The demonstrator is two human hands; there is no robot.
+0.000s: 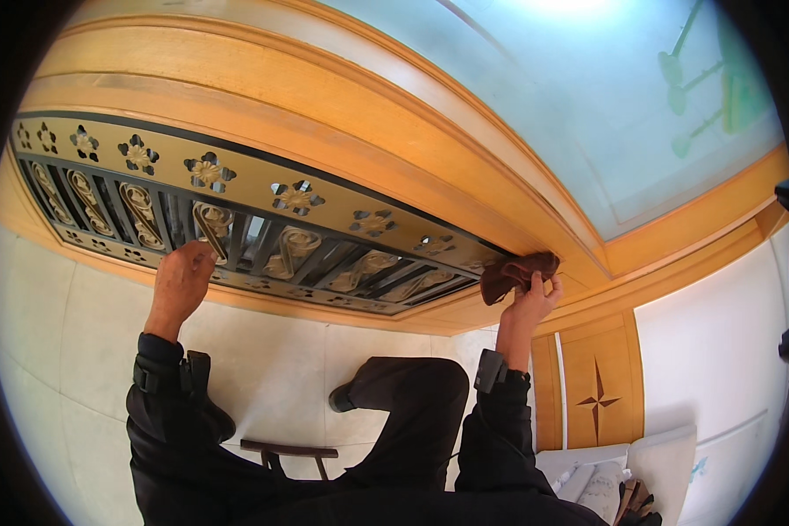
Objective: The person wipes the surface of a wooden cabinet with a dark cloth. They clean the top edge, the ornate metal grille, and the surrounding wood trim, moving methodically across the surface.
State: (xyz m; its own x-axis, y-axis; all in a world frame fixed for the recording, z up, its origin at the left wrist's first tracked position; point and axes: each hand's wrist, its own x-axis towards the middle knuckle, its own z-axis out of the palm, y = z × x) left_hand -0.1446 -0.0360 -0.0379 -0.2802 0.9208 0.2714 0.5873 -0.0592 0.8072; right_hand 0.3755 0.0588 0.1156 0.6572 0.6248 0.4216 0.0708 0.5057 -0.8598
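A decorative grille (250, 197) in gold and black, with pierced flowers and scrollwork, is set in a yellow-brown wooden frame (342, 131). At its lower left part, my left hand (183, 283) has its fingers curled against the lower end of a gold scroll ornament (212, 223), seemingly pinching it. Farther right, my right hand (529, 306) holds a crumpled dark brown cloth (516, 273) against the wood by the grille's right end. The cloth hides that corner of the grille.
Below the grille runs a pale tiled floor (269, 348), where my bent leg (414, 401) and a dark wooden stool (289, 451) show. A frosted glass panel (565, 118) rises above the frame. At lower right, rolled material (598, 486) lies near a wooden panel with an inlaid star (598, 400).
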